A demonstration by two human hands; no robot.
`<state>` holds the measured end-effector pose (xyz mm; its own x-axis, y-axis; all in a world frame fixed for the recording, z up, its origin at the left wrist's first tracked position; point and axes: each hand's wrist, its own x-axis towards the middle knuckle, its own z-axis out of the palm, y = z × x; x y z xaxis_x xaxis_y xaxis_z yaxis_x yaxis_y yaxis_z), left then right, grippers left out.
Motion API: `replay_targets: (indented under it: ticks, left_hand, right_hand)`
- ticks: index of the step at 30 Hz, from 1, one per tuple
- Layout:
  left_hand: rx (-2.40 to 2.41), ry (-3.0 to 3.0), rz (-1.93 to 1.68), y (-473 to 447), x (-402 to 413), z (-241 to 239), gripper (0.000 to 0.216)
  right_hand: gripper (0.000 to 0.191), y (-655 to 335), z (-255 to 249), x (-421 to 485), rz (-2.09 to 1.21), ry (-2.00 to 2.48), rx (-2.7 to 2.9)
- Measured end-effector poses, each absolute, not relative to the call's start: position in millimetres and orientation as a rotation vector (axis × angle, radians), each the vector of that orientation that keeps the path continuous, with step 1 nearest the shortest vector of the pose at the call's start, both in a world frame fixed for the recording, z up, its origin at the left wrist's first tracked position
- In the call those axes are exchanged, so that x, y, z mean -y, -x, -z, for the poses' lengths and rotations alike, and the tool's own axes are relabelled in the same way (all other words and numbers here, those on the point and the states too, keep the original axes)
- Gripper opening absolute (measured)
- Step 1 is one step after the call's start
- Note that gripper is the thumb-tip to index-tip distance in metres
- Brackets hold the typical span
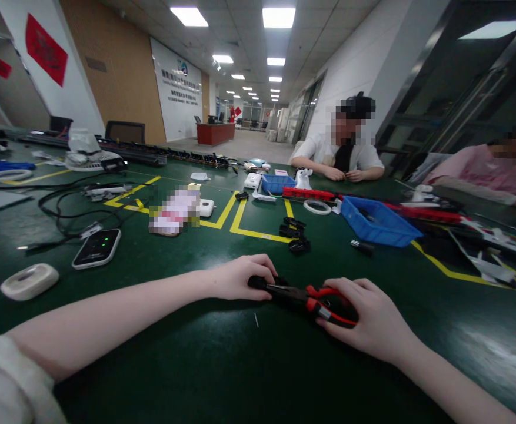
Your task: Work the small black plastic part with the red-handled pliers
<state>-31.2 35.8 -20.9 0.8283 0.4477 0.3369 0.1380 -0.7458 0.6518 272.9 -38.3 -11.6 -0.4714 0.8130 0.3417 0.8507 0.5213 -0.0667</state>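
Red-and-black long-nose pliers lie in the grasp of my right hand, fingers wrapped around the handles. Their jaws point left and reach a small black part, which the fingers of my left hand pinch. Whether the jaws are clamped on the part or only touch it, I cannot tell. Much of the part is hidden behind fingers. A thin pale sliver rests on the green table just below my hands. Beyond them sit several black clip-like parts.
A blue bin stands right of centre, with a smaller blue bin farther back. On the left are a phone, a white device with green lights, a cream oval object and black cables. Two people sit across the table.
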Motion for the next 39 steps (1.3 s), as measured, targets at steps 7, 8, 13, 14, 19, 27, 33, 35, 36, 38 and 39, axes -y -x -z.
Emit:
replay_targets:
  ticks: [7,8,13,14,19,27,33,35,36,38,39]
  left_hand:
    - [-0.463,-2.365,-0.596,30.8,-34.0,18.1,0.014]
    - [-0.461,-2.364,-0.595,30.7,-33.7,17.7,0.014]
    - [-0.453,-2.37,-0.602,30.2,-33.3,16.9,0.014]
    - [-0.456,-2.37,-0.601,30.2,-33.3,16.9,0.014]
    - [-0.46,-2.385,-0.606,30.3,-34.3,17.8,0.016]
    - [-0.449,-2.435,-0.605,30.9,-35.5,18.3,0.014]
    - [-0.444,-2.442,-0.597,30.3,-35.3,18.5,0.013]
    - [-0.446,-2.439,-0.6,30.2,-35.0,18.7,0.013]
    - [-0.448,-2.436,-0.603,30.3,-34.8,18.9,0.013]
    - [-0.453,-2.43,-0.61,30.3,-34.6,19.3,0.013]
    - [-0.454,-2.428,-0.611,30.3,-34.5,19.6,0.013]
  right_hand:
    - [0.044,-279.8,11.3,35.0,0.253,1.282,2.448]
    - [0.044,-280.5,10.5,35.0,0.262,1.277,2.451]
    - [0.042,-279.7,3.7,36.5,0.281,1.271,2.472]
    - [0.042,-279.6,3.1,36.7,0.282,1.272,2.473]
    - [0.044,-281.5,7.5,36.4,0.266,1.27,2.464]
    - [0.045,-278.6,14.7,36.3,0.221,1.318,2.468]
    - [0.045,-277.9,15.8,37.0,0.213,1.337,2.467]
    - [0.044,-277.8,15.3,36.9,0.209,1.33,2.468]
    - [0.044,-277.8,14.8,36.8,0.209,1.327,2.469]
    - [0.044,-277.9,13.2,36.9,0.217,1.325,2.469]
    - [0.044,-277.8,12.2,37.1,0.223,1.325,2.468]
